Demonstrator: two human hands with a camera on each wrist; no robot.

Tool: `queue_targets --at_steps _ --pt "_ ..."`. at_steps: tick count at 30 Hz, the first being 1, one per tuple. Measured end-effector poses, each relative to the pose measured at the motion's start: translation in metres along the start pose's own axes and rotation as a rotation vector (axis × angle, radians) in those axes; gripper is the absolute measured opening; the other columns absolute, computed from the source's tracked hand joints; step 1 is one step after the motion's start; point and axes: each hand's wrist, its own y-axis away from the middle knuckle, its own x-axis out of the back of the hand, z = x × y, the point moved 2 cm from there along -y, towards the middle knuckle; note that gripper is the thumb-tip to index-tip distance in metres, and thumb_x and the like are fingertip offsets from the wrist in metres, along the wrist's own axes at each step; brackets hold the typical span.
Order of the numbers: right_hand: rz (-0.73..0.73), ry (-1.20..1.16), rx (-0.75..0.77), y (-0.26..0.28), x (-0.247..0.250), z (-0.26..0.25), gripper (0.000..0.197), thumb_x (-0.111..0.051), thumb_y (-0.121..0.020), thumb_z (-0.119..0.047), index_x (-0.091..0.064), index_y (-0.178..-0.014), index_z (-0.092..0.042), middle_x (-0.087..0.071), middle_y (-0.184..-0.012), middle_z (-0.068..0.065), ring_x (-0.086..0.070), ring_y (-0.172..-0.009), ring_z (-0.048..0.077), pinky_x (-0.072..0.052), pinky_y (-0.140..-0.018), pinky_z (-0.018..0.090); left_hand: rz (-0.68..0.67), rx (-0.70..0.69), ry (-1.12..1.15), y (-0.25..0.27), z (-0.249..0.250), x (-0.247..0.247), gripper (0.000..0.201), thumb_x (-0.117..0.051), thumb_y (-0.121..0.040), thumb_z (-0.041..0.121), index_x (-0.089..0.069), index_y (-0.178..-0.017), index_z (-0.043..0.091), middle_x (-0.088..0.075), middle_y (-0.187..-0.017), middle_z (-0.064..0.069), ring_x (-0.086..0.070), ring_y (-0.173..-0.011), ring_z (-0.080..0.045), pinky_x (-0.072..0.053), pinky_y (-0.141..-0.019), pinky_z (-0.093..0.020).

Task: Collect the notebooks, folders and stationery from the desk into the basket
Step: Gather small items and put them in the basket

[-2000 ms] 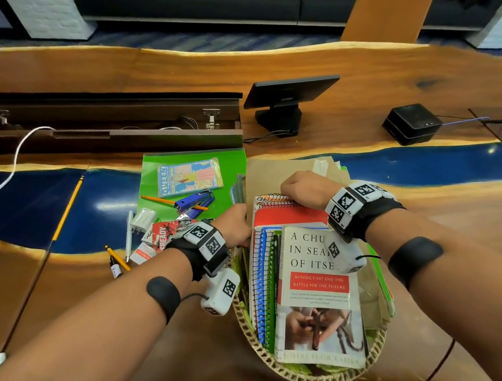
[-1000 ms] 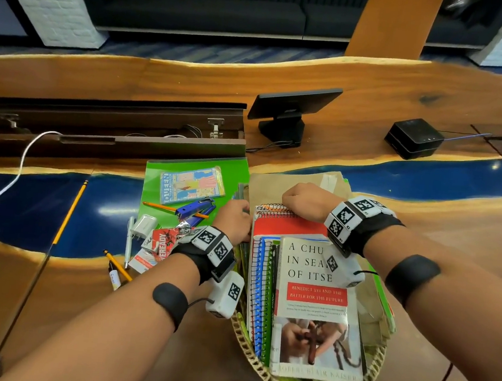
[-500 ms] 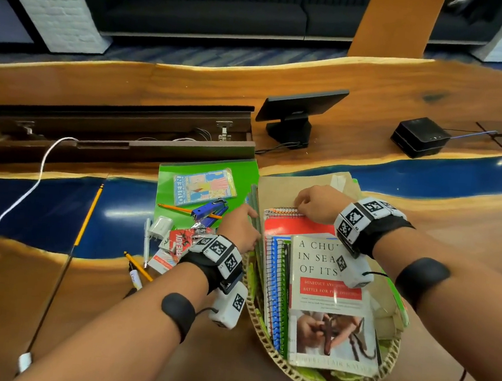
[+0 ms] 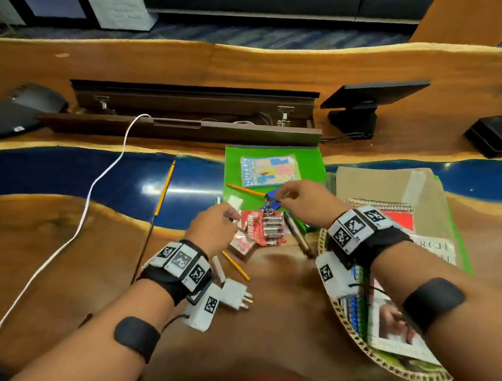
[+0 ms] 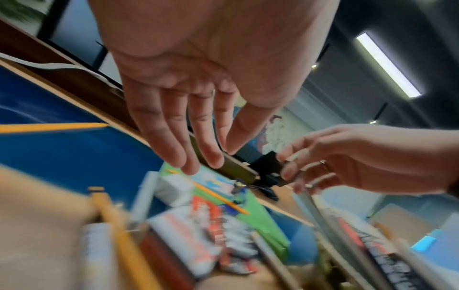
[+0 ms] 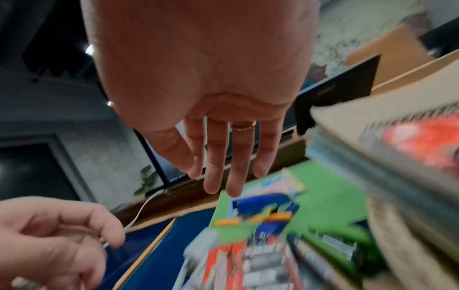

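The woven basket (image 4: pixel 350 326) sits at the right on the wooden desk (image 4: pixel 57 234). It holds spiral notebooks (image 4: pixel 354 316) standing on edge, a red spiral notebook (image 4: pixel 402 220), a paperback book (image 4: pixel 395 333) lying on top, and a brown paper folder (image 4: pixel 390 184) leaning out over its far rim.

Left of the basket, a green folder (image 4: pixel 309 165) lies flat with a colourful plastic-wrapped booklet (image 4: pixel 268 170), an orange pencil (image 4: pixel 243 189) and a blue stapler (image 4: pixel 273 200) on it. Nearer lie a pack of batteries (image 4: pixel 266 228), a white eraser (image 4: pixel 235 202), a yellow pencil (image 4: pixel 235 265) and a white plug adapter (image 4: pixel 236 295).

The right hand (image 4: pixel 306 201) hovers over the stapler, fingers loosely extended and holding nothing. The left hand (image 4: pixel 213 228) hangs above the batteries and eraser, fingers relaxed and empty.
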Motion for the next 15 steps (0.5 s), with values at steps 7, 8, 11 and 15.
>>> queue_targets --at_steps 7,8,11,15 --pt "-0.298 0.104 0.044 0.008 -0.103 -0.030 0.017 -0.058 -0.086 -0.030 -0.068 -0.101 -0.031 -0.069 -0.093 -0.007 -0.063 -0.091 0.016 -0.051 -0.083 0.030 0.034 0.161 -0.039 0.023 -0.102 0.043 0.022 -0.053 -0.089 0.006 -0.062 -0.087 0.026 -0.065 -0.090 -0.007 -0.062 -0.096 -0.031 -0.042 -0.076 -0.028" --pt "-0.330 0.135 0.067 0.010 -0.113 -0.035 0.018 -0.059 -0.087 -0.033 -0.068 -0.103 -0.031 -0.067 -0.093 -0.007 -0.061 -0.090 0.015 -0.049 -0.081 0.029 0.044 0.178 -0.046 0.027 -0.113 0.047 0.022 -0.053 -0.089 0.005 -0.063 -0.087 0.024 -0.061 -0.084 -0.003 -0.062 -0.095 -0.030 -0.040 -0.076 -0.027" --pt "-0.370 0.225 0.134 0.013 -0.137 -0.042 0.031 -0.067 -0.082 -0.044 -0.064 -0.110 -0.029 -0.058 -0.090 -0.007 -0.058 -0.087 0.016 -0.046 -0.074 0.028 0.082 0.247 -0.105 0.039 -0.142 0.056 0.022 -0.054 -0.088 0.005 -0.062 -0.083 0.025 -0.053 -0.072 0.009 -0.057 -0.085 -0.026 -0.040 -0.074 -0.027" --pt "-0.434 0.329 0.215 0.015 -0.159 -0.047 0.053 -0.077 -0.070 -0.052 -0.057 -0.114 -0.029 -0.054 -0.105 -0.002 -0.058 -0.095 0.020 -0.041 -0.069 0.029 0.078 0.321 -0.139 0.051 -0.177 0.056 0.017 -0.056 -0.085 0.010 -0.058 -0.074 0.022 -0.062 -0.076 0.002 -0.063 -0.088 -0.031 -0.049 -0.078 -0.031"
